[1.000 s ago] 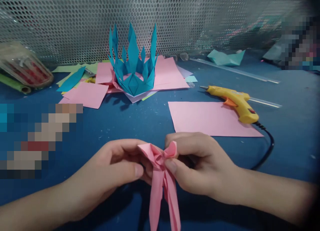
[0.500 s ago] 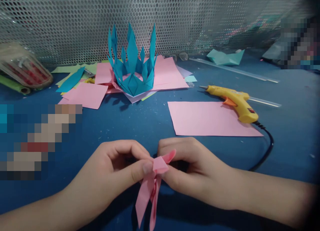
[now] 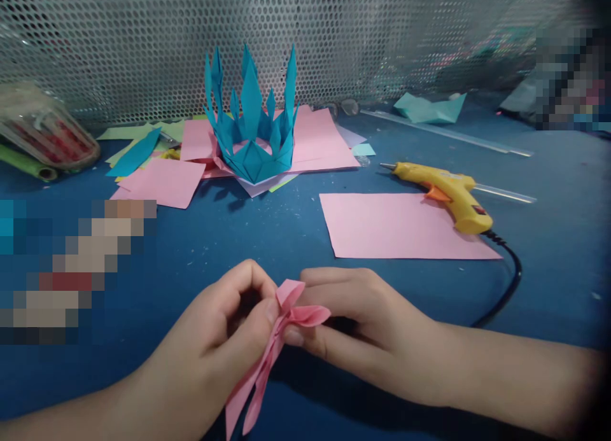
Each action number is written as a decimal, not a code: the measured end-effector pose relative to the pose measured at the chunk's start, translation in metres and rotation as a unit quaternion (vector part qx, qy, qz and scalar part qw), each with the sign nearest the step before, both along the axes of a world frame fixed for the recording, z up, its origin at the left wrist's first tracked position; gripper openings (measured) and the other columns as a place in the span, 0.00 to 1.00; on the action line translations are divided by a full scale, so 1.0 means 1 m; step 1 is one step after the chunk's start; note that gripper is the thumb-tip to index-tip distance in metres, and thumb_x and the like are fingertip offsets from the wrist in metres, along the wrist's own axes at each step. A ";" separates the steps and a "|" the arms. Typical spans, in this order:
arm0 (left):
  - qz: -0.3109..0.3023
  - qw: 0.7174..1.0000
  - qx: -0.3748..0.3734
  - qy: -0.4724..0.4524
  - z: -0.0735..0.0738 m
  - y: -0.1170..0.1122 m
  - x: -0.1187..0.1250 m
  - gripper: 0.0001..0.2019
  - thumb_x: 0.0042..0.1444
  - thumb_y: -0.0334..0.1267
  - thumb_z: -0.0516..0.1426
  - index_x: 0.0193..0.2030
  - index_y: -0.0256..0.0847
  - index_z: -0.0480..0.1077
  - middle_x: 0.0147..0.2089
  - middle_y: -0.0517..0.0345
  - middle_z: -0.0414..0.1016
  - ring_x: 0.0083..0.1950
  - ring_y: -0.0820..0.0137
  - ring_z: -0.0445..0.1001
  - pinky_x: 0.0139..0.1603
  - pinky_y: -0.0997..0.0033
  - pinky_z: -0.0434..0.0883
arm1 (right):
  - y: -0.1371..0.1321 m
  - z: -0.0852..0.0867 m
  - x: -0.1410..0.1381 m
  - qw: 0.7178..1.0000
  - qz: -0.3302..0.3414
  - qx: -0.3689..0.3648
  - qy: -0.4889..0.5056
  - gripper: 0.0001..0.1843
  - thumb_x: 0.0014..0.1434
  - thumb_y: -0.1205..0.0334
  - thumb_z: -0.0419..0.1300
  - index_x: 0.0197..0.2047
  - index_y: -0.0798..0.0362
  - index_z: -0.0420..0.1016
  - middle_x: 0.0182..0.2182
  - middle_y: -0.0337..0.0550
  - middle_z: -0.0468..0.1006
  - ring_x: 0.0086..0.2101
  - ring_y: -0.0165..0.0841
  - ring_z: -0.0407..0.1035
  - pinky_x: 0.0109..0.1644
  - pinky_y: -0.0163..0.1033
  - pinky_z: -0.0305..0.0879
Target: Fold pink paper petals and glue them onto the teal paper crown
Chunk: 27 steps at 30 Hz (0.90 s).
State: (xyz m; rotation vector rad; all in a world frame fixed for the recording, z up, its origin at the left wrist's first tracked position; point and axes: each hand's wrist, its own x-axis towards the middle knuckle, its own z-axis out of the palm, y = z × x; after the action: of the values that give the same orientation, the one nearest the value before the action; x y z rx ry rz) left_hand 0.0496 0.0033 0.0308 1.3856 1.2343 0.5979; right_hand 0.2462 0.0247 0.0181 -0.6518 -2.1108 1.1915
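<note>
A folded pink paper piece (image 3: pixel 281 329) with two long tails hangs between both hands, low in the middle of the blue table (image 3: pixel 267 237). My left hand (image 3: pixel 224 333) pinches its knotted top with thumb and curled fingers. My right hand (image 3: pixel 363 326) grips the same top from the right, fingers closed along the small pink loops. The tails slant down to the left, under my left thumb.
A blue origami crown (image 3: pixel 252 126) stands on loose pink sheets (image 3: pixel 315 142) at the back. A flat pink sheet (image 3: pixel 401 228) lies beyond my right hand, with a yellow glue gun (image 3: pixel 446 189) and its black cord (image 3: pixel 506 282) beside it. A perforated metal wall (image 3: pixel 305 34) closes the rear.
The pink piece has been turned: its tails swung from hanging straight down to slanting left. Both hands shifted slightly lower and stay closed on its top.
</note>
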 end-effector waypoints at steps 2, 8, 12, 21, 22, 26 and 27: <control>-0.038 0.999 0.039 0.004 0.000 -0.002 -0.002 0.15 0.68 0.48 0.50 0.32 0.45 0.65 0.25 0.67 0.61 0.25 0.73 0.58 0.25 0.76 0.61 | -0.001 0.000 0.000 1.000 0.000 -0.003 0.007 0.17 0.70 0.65 0.57 0.27 0.54 0.69 0.25 0.35 0.66 0.27 0.24 0.62 0.30 0.27 0.60; -0.084 0.995 0.056 -0.004 -0.001 0.000 -0.004 0.17 0.68 0.51 0.51 0.31 0.45 0.65 0.26 0.66 0.66 0.27 0.73 0.61 0.28 0.75 0.61 | -0.001 0.001 0.000 1.000 0.021 0.000 0.010 0.14 0.67 0.68 0.60 0.28 0.56 0.72 0.24 0.34 0.66 0.27 0.23 0.62 0.31 0.26 0.60; -0.079 0.996 0.027 -0.010 0.000 0.001 -0.003 0.19 0.68 0.53 0.51 0.30 0.45 0.65 0.26 0.66 0.65 0.27 0.72 0.61 0.28 0.75 0.61 | -0.001 0.002 0.002 1.000 0.022 -0.014 0.005 0.14 0.68 0.61 0.62 0.30 0.57 0.75 0.24 0.34 0.67 0.27 0.24 0.62 0.31 0.26 0.60; -0.077 0.997 -0.001 -0.023 0.001 0.002 -0.005 0.17 0.65 0.52 0.54 0.30 0.44 0.65 0.26 0.66 0.63 0.28 0.73 0.59 0.28 0.75 0.60 | -0.001 0.002 0.002 1.000 0.001 -0.016 0.012 0.16 0.68 0.66 0.59 0.26 0.55 0.68 0.23 0.32 0.63 0.25 0.22 0.60 0.29 0.27 0.57; -0.069 0.997 -0.007 -0.029 0.000 0.003 -0.005 0.17 0.64 0.51 0.55 0.29 0.43 0.65 0.26 0.66 0.63 0.27 0.73 0.59 0.28 0.76 0.59 | -0.001 0.002 0.002 1.000 -0.005 -0.018 0.013 0.17 0.68 0.67 0.59 0.25 0.55 0.66 0.22 0.32 0.63 0.24 0.22 0.59 0.28 0.27 0.56; -0.039 0.995 -0.051 -0.070 -0.001 0.009 -0.005 0.18 0.59 0.49 0.61 0.25 0.42 0.64 0.23 0.69 0.61 0.24 0.75 0.56 0.25 0.77 0.57 | 0.000 0.003 0.001 0.999 -0.040 -0.030 0.020 0.20 0.66 0.66 0.60 0.22 0.54 0.62 0.20 0.31 0.59 0.21 0.22 0.54 0.25 0.28 0.52; -0.030 0.995 -0.057 -0.081 -0.001 0.011 -0.005 0.18 0.57 0.49 0.62 0.24 0.42 0.64 0.22 0.68 0.62 0.24 0.75 0.56 0.25 0.77 0.57 | 0.000 0.003 0.002 0.998 -0.053 -0.036 0.019 0.21 0.65 0.65 0.61 0.21 0.54 0.61 0.19 0.31 0.59 0.21 0.22 0.53 0.24 0.29 0.52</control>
State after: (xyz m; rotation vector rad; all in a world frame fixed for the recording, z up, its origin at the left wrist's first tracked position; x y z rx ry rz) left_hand 0.0445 0.0144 0.0301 1.2496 1.0757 0.5777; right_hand 0.2478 0.0247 0.0213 -0.7583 -1.9837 1.2147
